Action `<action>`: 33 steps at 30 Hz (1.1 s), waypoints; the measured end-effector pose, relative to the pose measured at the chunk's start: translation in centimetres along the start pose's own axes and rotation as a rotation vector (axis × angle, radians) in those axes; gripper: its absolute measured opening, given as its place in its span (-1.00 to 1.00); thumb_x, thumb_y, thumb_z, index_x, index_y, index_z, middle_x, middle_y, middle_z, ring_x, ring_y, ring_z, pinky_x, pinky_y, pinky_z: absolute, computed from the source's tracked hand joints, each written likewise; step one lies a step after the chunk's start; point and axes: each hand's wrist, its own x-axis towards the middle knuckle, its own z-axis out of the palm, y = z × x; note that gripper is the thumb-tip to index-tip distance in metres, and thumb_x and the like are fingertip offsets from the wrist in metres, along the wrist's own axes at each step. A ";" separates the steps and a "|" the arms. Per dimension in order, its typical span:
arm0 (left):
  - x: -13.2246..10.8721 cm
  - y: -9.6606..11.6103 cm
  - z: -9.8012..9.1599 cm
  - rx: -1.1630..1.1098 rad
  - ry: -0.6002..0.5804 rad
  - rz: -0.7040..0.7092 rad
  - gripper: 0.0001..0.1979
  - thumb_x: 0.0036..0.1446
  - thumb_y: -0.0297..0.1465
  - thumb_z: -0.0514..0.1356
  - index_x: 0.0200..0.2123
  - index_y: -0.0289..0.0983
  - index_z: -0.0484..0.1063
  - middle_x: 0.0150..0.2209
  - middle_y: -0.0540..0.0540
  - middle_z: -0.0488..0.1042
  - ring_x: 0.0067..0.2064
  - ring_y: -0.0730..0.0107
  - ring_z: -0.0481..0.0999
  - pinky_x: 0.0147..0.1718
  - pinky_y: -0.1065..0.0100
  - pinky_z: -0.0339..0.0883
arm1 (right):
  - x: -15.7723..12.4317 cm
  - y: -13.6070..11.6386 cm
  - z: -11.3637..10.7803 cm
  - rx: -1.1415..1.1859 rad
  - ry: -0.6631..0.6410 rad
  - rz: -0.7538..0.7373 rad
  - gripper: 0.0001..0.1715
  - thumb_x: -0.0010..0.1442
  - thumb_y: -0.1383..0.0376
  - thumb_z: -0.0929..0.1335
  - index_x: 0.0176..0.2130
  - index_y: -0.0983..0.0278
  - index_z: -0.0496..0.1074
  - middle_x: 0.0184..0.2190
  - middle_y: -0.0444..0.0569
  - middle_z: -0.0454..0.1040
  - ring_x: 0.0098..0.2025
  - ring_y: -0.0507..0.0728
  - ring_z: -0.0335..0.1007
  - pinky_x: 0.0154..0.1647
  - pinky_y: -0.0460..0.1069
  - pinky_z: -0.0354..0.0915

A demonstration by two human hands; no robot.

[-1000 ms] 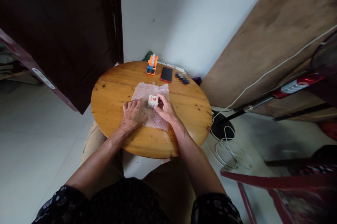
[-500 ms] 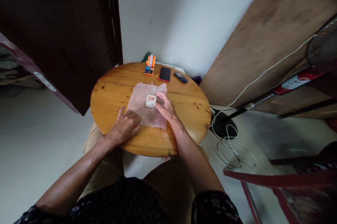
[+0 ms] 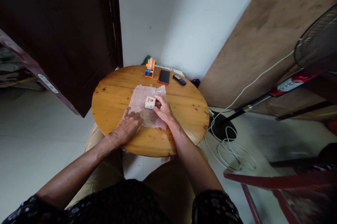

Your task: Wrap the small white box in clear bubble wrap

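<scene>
A small cream box (image 3: 150,102) with red markings sits over a sheet of clear pinkish bubble wrap (image 3: 151,119). My right hand (image 3: 163,109) grips the box by its right side, thumb at the near corner and fingers at the far one. At the sheet's lower left edge is my left hand (image 3: 129,126), back up, fingers bent down onto the wrap. One of its outer fingers sticks out to the side. The left fingertips and the wrap's corner under them are partly hidden.
The round wooden table (image 3: 110,90) also bears an orange tape dispenser (image 3: 149,68), a phone with a red edge (image 3: 164,76) and a dark remote-like handset (image 3: 179,80) at the back. A standing fan (image 3: 286,83) and coiled white cable (image 3: 234,152) are on the right.
The box has tilted and shifted slightly left with my right hand. My left hand has moved a little to the right along the wrap. The view has shifted slightly.
</scene>
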 end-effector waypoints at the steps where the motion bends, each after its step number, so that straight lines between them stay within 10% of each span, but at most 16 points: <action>1: 0.1 0.0 0.1 -0.001 0.010 -0.001 -0.80 0.26 -0.50 0.10 -0.25 -0.30 0.54 -0.15 -0.24 0.57 0.00 0.07 0.51 0.28 -0.07 0.07 | 0.0 0.0 0.0 -0.007 0.001 -0.004 -0.37 0.01 0.38 0.40 0.10 0.17 0.43 0.03 -0.01 0.56 0.03 0.20 0.52 0.15 0.13 0.39; 13: 0.8 -1.0 0.3 -0.127 0.135 -0.031 -0.83 0.16 -0.54 0.10 -0.33 -0.32 0.50 -0.20 -0.25 0.58 -0.08 0.12 0.55 0.02 0.13 0.38 | -0.4 -1.7 -1.4 0.044 0.075 -0.005 -0.40 0.06 0.22 0.42 0.12 0.16 0.41 0.13 0.02 0.49 0.14 0.24 0.42 0.25 0.19 0.29; 19: 5.2 -3.1 -1.9 -0.210 0.247 -0.224 -0.86 0.10 -0.51 0.13 -0.39 -0.30 0.50 -0.26 -0.24 0.59 -0.16 0.10 0.58 -0.09 0.17 0.41 | -0.2 -2.9 -3.6 0.264 -0.020 0.020 -0.42 0.12 -0.10 0.40 0.03 0.14 0.48 0.00 -0.01 0.57 0.10 0.25 0.44 0.24 0.21 0.25; 25: 9.6 -4.0 -2.0 -0.264 0.221 -0.313 -0.84 0.09 -0.46 0.13 -0.37 -0.28 0.53 -0.21 -0.24 0.61 -0.13 0.05 0.59 -0.04 0.11 0.38 | 0.0 -2.3 -3.1 0.211 -0.017 0.176 -0.47 -0.03 0.02 0.48 -0.08 0.18 0.52 -0.24 -0.08 0.59 -0.18 0.17 0.50 -0.11 0.05 0.40; 33: 10.2 -5.9 0.8 -0.724 0.257 -0.296 -0.44 0.03 -0.33 0.22 0.15 -0.29 0.38 0.03 -0.20 0.56 0.05 0.09 0.52 0.06 0.12 0.38 | 0.2 -1.1 -1.8 0.233 0.183 0.303 -0.70 -0.01 0.04 0.38 -0.39 0.22 0.43 -0.50 -0.17 0.41 -0.43 0.06 0.32 -0.39 -0.07 0.25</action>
